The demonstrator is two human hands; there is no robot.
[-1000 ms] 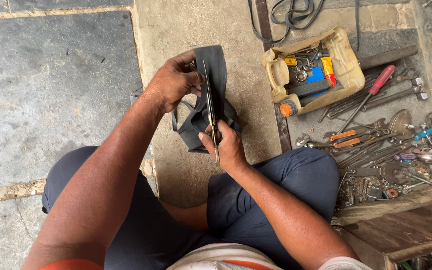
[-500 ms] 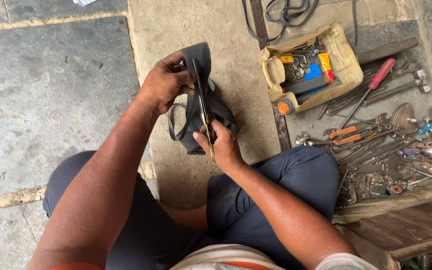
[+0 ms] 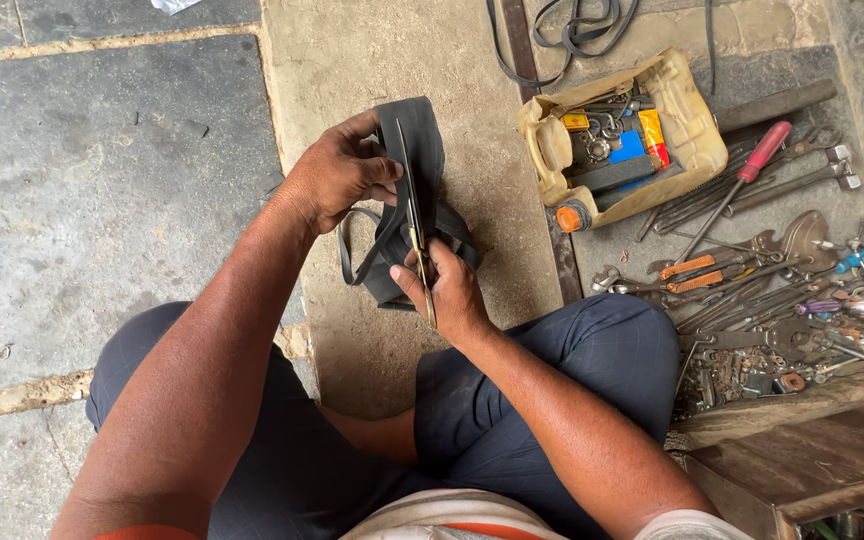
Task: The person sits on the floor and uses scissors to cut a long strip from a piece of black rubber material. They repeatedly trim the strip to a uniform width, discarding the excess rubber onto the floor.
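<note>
Two hands: we see both at work on one strip of black rubber, above the seated person's lap.
Left hand (image 3: 337,180): its fingers are curled shut on the upper end of the black rubber tube (image 3: 414,150), thumb on the near face, the other fingers wrapped round its left edge.
Right hand (image 3: 447,290): its fingers are closed round the handles of the scissors (image 3: 414,235); the thumb lies on top, pointing up the strip.
Scissors: the thin blades run from the right fingers straight up the middle of the rubber, the tip ending just right of the left fingertips. We cannot tell how far the blades stand apart.
Rubber tube: it stretches between the two hands, its flat top end rising past the left fingers, its lower folds bunched under and just left of the right fingers.
Loose loop (image 3: 357,245): a narrow band of the same rubber hangs below the left fingers, curving back to the bunch.
Beyond the right fingers: a cut-open yellowish container (image 3: 687,135) of small parts lies well to the right, with a red-handled screwdriver (image 3: 742,175) and scattered tools (image 3: 782,290) past it on the stone floor (image 3: 102,200).
</note>
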